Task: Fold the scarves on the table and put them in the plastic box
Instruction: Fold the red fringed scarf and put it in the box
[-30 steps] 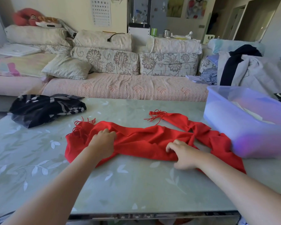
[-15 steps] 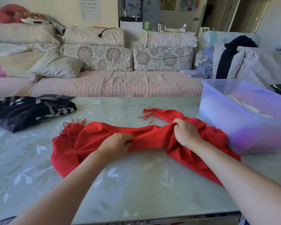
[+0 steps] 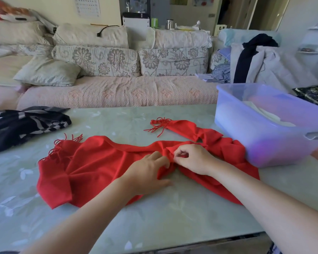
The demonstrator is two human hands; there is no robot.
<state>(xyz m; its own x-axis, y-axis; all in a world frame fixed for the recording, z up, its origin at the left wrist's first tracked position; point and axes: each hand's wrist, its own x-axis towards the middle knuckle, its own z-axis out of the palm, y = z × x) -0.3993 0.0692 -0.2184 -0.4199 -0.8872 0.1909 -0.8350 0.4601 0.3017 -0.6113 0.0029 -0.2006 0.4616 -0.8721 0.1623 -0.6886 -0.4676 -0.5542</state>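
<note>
While your left hand [image 3: 149,171] and right hand [image 3: 193,159] grip the crumpled red scarf [image 3: 92,167] at the middle of the table [image 3: 154,220], it is not yet folded; the black scarf [image 3: 22,125] waits at ten o'clock, the plastic box [image 3: 246,125] at two.

The red scarf [image 3: 103,165] is soft cloth, matt and a bit fuzzy, with thin stringy tassels at its ends. The black and white scarf [image 3: 26,123] is thinner cloth and looks smooth. The table [image 3: 173,226] has a smooth, shiny top that catches the light. The plastic box [image 3: 246,129] is see-through plastic, smooth and a little cloudy. The sofa [image 3: 117,92] has a bumpy cloth cover, and its cushions [image 3: 99,59] are matt cloth too.
</note>
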